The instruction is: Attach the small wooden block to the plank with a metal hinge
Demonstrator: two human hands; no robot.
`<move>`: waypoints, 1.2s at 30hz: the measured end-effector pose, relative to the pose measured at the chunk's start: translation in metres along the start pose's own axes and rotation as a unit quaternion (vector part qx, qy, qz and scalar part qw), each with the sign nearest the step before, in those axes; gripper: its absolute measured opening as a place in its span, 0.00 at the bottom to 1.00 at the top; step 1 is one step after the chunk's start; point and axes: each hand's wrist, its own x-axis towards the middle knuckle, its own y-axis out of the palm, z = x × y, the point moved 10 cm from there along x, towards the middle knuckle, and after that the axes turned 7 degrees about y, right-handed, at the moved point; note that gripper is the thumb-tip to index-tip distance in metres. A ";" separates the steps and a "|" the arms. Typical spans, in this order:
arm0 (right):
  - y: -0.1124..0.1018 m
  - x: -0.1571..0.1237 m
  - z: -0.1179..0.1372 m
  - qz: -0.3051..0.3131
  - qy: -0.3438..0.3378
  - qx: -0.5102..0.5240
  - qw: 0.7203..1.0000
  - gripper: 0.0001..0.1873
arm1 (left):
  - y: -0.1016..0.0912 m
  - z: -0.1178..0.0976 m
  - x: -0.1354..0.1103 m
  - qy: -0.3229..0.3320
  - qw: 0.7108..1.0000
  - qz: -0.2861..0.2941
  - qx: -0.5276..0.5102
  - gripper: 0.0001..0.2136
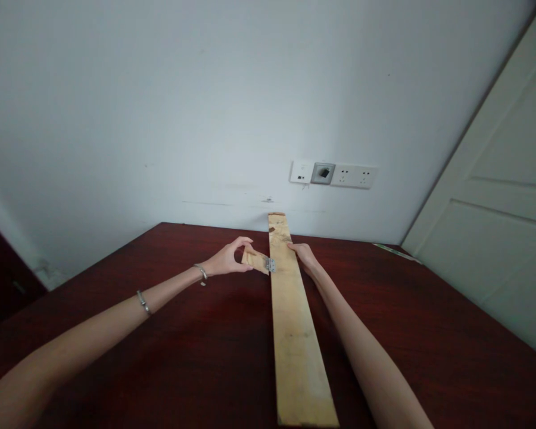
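A long pale wooden board [295, 333] lies lengthwise on the dark red table, its far end close to the wall. A metal hinge [271, 264] joins its left edge to a small wooden piece [254, 258] that sticks out to the left. My left hand [230, 257] grips this small piece between thumb and fingers. On the other side, my right hand [304, 256] holds the board's right edge near the far end, thumb on top; its other fingers are hidden beneath or behind the edge.
The dark red tabletop [196, 357] meets a white wall [205, 107]. Wall sockets [351, 176] sit above the table's back edge, right of the board. A white panelled door [509, 196] stands at the right. A thin, flat strip [397, 253] lies near the back right corner.
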 end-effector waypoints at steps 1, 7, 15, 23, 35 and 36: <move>0.001 0.000 0.000 0.000 0.000 0.001 1.000 0.16 | 0.000 -0.004 0.005 0.004 1.000 -0.007 -0.017 0.30; 0.007 -0.004 0.002 0.007 0.017 0.005 1.000 0.15 | 0.022 -0.027 0.042 0.004 0.995 -0.009 -0.095 0.33; 0.012 -0.011 0.009 0.013 0.012 -0.010 1.000 0.10 | 0.078 -0.051 0.074 0.005 0.983 0.152 0.108 0.43; 0.005 -0.007 0.002 0.003 0.016 -0.009 1.000 0.07 | 0.110 -0.050 0.090 0.037 0.934 0.280 0.219 0.37; 0.001 -0.005 0.002 -0.015 0.023 0.005 1.000 0.11 | 0.100 -0.043 0.113 0.022 0.919 0.311 0.241 0.41; 0.001 -0.006 0.003 -0.015 0.023 0.006 1.000 0.11 | 0.096 -0.043 0.115 0.023 0.918 0.307 0.251 0.39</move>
